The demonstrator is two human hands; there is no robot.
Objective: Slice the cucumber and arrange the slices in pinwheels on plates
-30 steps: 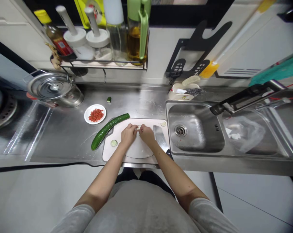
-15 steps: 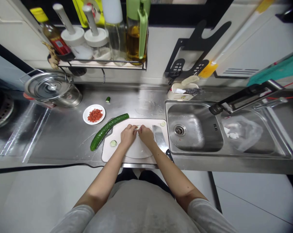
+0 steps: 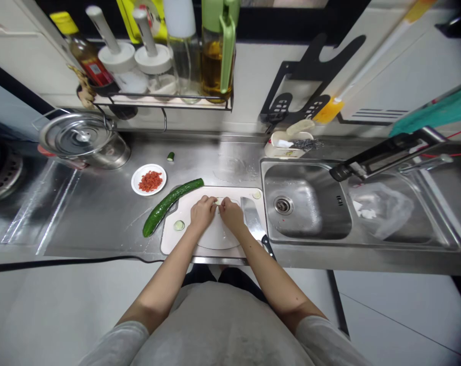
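Note:
My left hand (image 3: pixel 202 211) and my right hand (image 3: pixel 231 213) meet over the far part of the white cutting board (image 3: pixel 184 206), fingers closed in a pinch. Between the fingertips shows a small pale cucumber slice (image 3: pixel 217 202), mostly covered. Under my wrists lies a round whitish plate (image 3: pixel 220 236). Another pair of cucumber slices (image 3: pixel 179 225) rests on the board left of my left hand, and a pale end piece (image 3: pixel 257 194) lies in the far right corner. Right of my right hand is a cleaver (image 3: pixel 253 218) with a black handle. A long cucumber (image 3: pixel 169 206) lies across the board's left edge.
A white plate of chopped red pieces (image 3: pixel 136 186) stands left, with a cucumber stub (image 3: pixel 170 156) behind it. A lidded steel pot (image 3: pixel 114 155) is farther left. The sink (image 3: pixel 307 234) adjoins the board on the right. A bottle rack (image 3: pixel 192 104) hangs above the counter.
My fingertips have parted slightly, and more of the pale slice shows between them. The board, cleaver and long cucumber stay put; the view shifts a little.

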